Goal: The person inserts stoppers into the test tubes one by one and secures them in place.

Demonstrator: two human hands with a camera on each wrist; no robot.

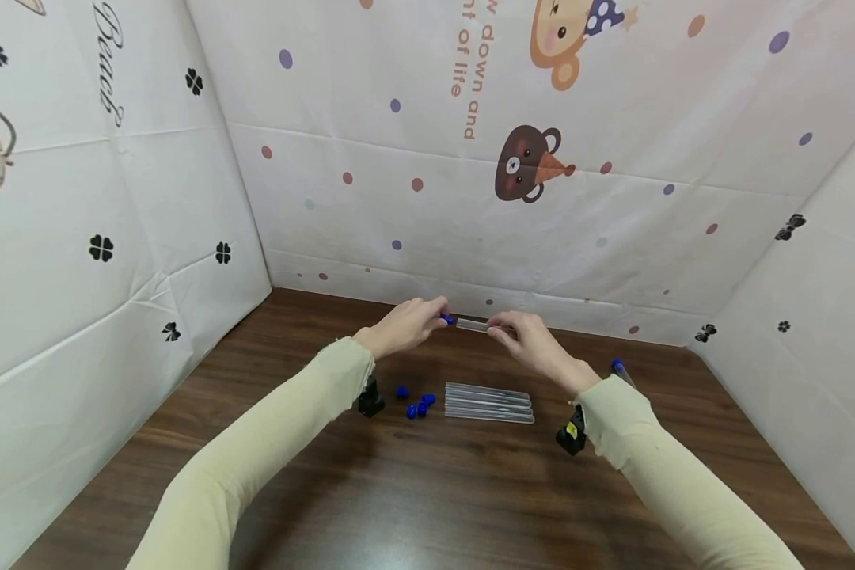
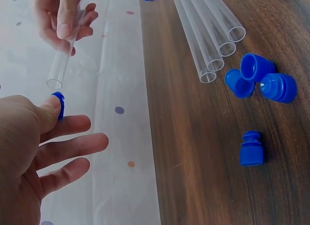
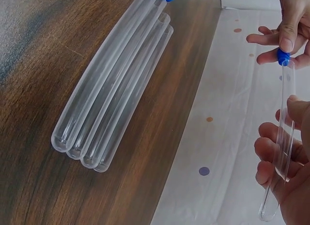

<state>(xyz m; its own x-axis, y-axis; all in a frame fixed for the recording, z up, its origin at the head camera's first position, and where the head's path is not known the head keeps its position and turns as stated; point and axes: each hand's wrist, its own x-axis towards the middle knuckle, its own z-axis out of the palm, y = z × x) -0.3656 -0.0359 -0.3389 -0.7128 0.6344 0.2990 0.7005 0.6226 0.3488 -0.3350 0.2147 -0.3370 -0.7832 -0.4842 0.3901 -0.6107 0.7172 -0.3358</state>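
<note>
Between thumb and index finger, my left hand [image 1: 415,323] pinches a blue stopper [image 2: 59,104], its ribbed end facing the tube mouth. My right hand [image 1: 526,339] grips a clear test tube [image 3: 281,152] round its middle, with the rounded bottom sticking out below the fingers. In the left wrist view the tube's open rim lies just short of the stopper. Both hands are over the far side of the table. Nearer to me, several clear test tubes [image 1: 488,404] lie side by side, and several loose blue stoppers [image 2: 252,148] lie to the left of their open ends.
A test tube with a blue stopper [image 1: 618,366] lies at the right, beyond my right wrist. White patterned sheeting [image 1: 427,214] stands behind and on both sides of the brown wooden table [image 1: 427,491]. A black wrist camera [image 1: 571,437] hangs under my right sleeve.
</note>
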